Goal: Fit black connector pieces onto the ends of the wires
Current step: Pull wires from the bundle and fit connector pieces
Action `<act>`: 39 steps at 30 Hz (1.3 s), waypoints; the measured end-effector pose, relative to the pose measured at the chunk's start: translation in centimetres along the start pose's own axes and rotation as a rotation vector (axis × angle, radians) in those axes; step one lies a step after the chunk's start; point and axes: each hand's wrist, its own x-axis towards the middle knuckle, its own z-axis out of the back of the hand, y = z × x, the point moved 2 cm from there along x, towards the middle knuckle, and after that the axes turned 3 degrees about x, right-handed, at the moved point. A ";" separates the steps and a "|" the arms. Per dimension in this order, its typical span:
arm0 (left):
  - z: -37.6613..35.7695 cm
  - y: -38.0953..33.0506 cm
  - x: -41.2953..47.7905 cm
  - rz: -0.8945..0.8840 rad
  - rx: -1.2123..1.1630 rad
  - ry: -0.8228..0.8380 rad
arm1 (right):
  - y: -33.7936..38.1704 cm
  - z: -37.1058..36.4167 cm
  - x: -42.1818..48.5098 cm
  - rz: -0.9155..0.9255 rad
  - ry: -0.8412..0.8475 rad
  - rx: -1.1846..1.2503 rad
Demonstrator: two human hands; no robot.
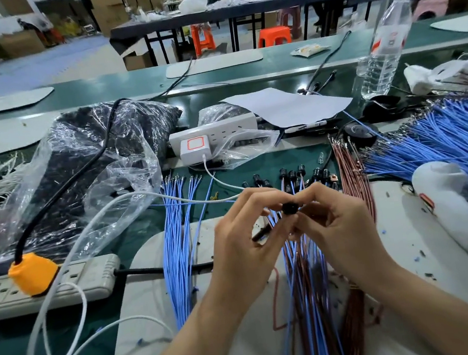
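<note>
**Connector held at the fingertips, wires crowding each side**

Far to the left lie the power strip [64, 281] with its orange plug [32, 273], and a white cable [113, 202] loops near them; elbows are best kept clear of all three. Just right of these, loose blue wires [176, 242] lie fanned across the pale mat [153, 297], their bare terminals pointing far.

The left hand [243, 246] curls narrow, its fingertips pinching the black connector [289, 208]. The right hand [340, 223] meets it from the other side and is also closed on that piece. Which fingers hold the wire end I cannot tell. Below them runs a bundle of blue and brown wires [305, 280].

The step looks like seating a terminal. It likely wants the terminal lined up square with the socket, a straight push and then a light tug.

Beyond the fingers, finished connectors [292, 175] lie in a row. Right of the hands run brown wires [354, 181], then the big blue bundle [441, 136] and a white cloth [451, 205]. Open room is mostly near, toward the body.
</note>
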 end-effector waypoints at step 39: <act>-0.5 0.0 -0.2 -0.002 -0.075 0.125 | -0.4 -0.5 -0.1 0.156 0.112 -0.261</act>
